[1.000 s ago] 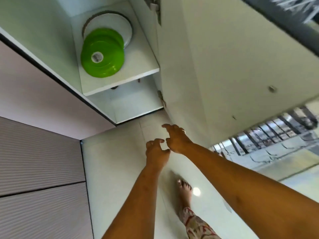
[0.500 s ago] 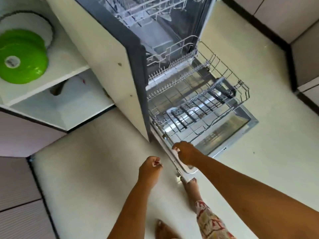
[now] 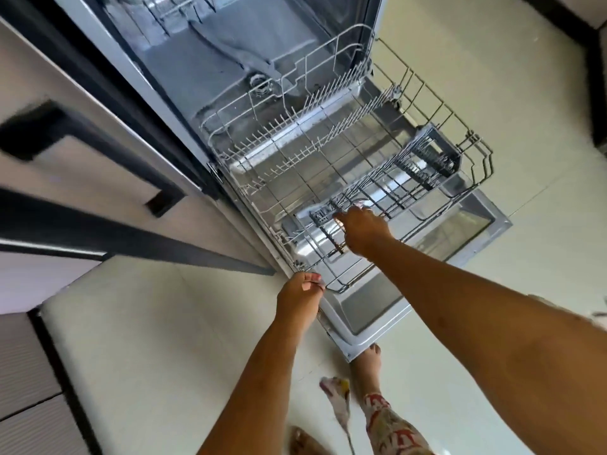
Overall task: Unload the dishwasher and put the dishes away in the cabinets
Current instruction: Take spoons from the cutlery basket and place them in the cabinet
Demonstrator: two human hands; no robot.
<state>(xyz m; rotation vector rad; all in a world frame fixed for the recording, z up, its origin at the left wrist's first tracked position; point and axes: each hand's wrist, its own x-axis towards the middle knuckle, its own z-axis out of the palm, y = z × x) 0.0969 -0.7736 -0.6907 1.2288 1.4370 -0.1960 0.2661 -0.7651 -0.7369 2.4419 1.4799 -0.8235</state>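
The dishwasher stands open with its door [image 3: 377, 310] folded down to the floor. Its lower wire rack [image 3: 328, 152] is pulled out over the door, and I see no dishes in it. A dark cutlery basket [image 3: 433, 156] sits at the rack's far right side. A small grey holder [image 3: 323, 216] sits near the front. My right hand [image 3: 363, 229] reaches down into the rack's front part, fingers stretched over the wires beside that grey holder. My left hand [image 3: 300, 295] hangs by the rack's front left corner, fingers loosely curled and holding nothing.
Part of the upper rack [image 3: 170, 4] shows at the top edge. Cabinet fronts with a black handle [image 3: 82, 139] stand left of the dishwasher. My bare foot [image 3: 369, 359] is at the door's near corner on the pale tiled floor [image 3: 147, 339].
The view swung from the open cabinet holding green and white plates over to the dishwasher. My right hand moved from the door's edge into the lower rack. My left hand came up to the rack's corner.
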